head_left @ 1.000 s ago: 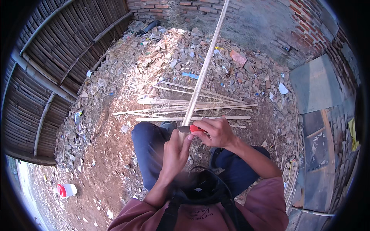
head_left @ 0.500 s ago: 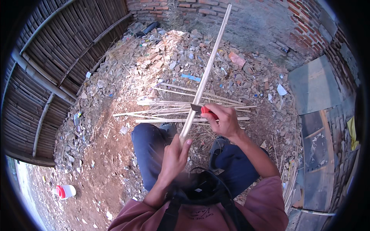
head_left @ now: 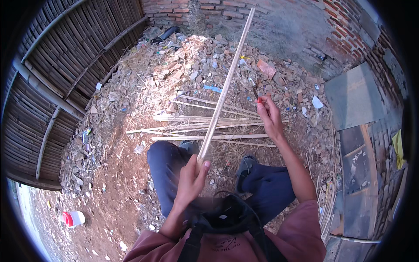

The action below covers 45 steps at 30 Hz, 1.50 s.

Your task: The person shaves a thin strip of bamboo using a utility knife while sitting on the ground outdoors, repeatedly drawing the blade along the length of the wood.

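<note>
My left hand (head_left: 192, 178) is closed round the lower end of a long pale bamboo strip (head_left: 224, 89), which slants up and away to the right. Apart from it, farther right, my right hand (head_left: 270, 117) grips a knife (head_left: 259, 100) by its red handle; the dark blade points up and away, clear of the strip. Several thin bamboo strips (head_left: 192, 118) lie crosswise on the ground beyond my feet, overlapping in a loose pile.
Broken brick and stone rubble (head_left: 174, 72) covers the ground up to a brick wall (head_left: 279, 30). A bamboo-slat wall (head_left: 65, 56) rises at left. Flat grey panels (head_left: 355, 96) lean at right. A white container with a red lid (head_left: 77, 218) stands at lower left.
The knife has come off the strip and moved to the right and away with my right hand. The held strip has shifted slightly left; my left hand still grips it.
</note>
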Available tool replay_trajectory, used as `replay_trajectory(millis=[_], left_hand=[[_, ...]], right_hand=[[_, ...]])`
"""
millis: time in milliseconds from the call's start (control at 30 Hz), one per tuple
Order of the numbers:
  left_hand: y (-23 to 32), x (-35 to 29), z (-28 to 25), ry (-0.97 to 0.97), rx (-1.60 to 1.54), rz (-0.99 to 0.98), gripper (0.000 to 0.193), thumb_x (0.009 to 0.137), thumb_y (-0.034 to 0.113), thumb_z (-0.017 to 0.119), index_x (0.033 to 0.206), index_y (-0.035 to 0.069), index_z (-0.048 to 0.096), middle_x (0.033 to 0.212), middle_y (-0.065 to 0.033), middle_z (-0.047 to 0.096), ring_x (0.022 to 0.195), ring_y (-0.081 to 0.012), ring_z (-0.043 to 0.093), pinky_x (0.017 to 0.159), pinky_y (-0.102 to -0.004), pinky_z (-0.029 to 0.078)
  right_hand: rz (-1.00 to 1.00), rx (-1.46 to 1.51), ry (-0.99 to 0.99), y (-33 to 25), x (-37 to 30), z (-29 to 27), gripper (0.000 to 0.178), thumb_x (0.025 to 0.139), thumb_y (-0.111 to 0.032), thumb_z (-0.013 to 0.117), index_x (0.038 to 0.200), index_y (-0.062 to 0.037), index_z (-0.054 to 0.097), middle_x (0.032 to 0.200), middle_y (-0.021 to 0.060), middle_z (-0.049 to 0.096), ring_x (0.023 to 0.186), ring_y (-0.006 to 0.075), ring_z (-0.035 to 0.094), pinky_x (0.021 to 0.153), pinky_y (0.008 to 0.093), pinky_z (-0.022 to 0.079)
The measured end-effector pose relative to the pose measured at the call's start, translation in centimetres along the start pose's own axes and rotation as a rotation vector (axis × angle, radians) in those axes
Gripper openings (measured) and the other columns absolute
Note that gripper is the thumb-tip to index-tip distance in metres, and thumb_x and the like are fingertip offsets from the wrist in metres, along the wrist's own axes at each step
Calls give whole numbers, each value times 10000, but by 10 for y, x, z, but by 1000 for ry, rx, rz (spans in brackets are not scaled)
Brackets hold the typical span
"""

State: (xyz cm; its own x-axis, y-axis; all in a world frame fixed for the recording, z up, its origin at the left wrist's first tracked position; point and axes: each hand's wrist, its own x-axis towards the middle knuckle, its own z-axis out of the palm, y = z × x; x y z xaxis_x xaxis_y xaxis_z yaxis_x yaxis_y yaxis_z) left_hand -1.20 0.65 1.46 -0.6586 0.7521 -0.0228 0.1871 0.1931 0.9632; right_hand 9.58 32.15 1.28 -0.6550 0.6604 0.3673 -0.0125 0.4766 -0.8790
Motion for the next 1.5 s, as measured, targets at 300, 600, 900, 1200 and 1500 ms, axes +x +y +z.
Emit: replay_trajectory(millis=[300,600,900,1200,1500], left_hand=[[5,13,11,-127,-279,-94,199,1036,200,700,1058,64,557,792,88,473,690,-3,380,586,-212,320],[9,14,12,-160,-386,-63,225,977,134,772,1091,46,598,842,96,457,705,-5,368,604,-207,325],[5,17,15,-75,-134,74,282,1020,245,736,1120,-12,680,731,57,488,684,-60,407,589,-262,356],[7,20,22,79,18,125,355,1020,303,727,943,-31,634,664,-53,512,613,-121,425,562,-340,401],[8,28,18,36,155,2,374,1068,328,632,1053,-46,626,706,-228,627,664,-443,643,622,-457,488]], right_hand=[[-368,-247,-363,-49,-42,48,286,972,-280,754,1086,-35,661,893,125,725,791,270,759,674,382,590],[-587,-203,-468,-45,-57,69,316,951,-330,760,1057,-49,663,855,92,701,693,266,727,576,391,558],[-485,-129,-459,-47,-63,73,247,924,-271,775,1048,-69,707,791,84,712,642,282,708,542,381,537],[-451,-233,-339,-55,-68,78,221,902,-233,768,1055,-81,718,836,103,734,678,307,723,566,408,553],[-360,-298,-362,-53,-60,75,240,895,-218,766,1097,-95,729,882,115,758,715,317,739,602,410,570]])
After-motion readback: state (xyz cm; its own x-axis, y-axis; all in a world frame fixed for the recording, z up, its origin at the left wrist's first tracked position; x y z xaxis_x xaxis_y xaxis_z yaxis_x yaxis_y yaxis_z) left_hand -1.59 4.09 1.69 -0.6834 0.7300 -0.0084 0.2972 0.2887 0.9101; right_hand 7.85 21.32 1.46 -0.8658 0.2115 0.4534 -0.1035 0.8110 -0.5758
